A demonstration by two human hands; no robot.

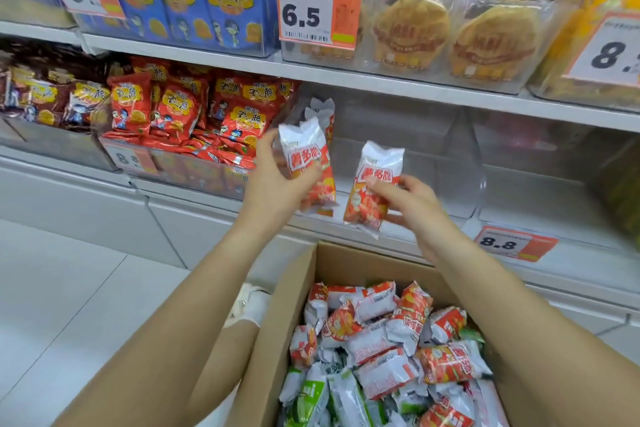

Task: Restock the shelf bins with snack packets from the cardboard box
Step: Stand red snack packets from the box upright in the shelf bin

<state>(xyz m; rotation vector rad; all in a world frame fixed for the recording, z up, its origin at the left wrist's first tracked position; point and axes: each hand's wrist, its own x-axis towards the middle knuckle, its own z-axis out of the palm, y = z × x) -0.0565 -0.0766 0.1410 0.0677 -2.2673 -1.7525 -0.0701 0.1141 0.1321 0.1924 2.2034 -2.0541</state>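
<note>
The left hand (277, 180) grips two white-and-red foil snack packets (308, 156), thumb curled over the front. The right hand (412, 198) pinches one more white-and-red packet (374, 184) upright. Beyond both sets of fingertips stands the clear plastic shelf bin (460, 149); below the wrists sits the open brown cardboard box (294, 291).

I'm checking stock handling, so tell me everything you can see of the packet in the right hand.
The packet in the right hand is a small, crinkled plastic pillow bag, white at the top and orange-red below, with a red label of bold white characters across its middle. It stands nearly upright, tilted slightly, sealed and puffed. The right hand pinches its right edge. It hangs in the air before the clear shelf bin, above the cardboard box, touching nothing else.
</note>
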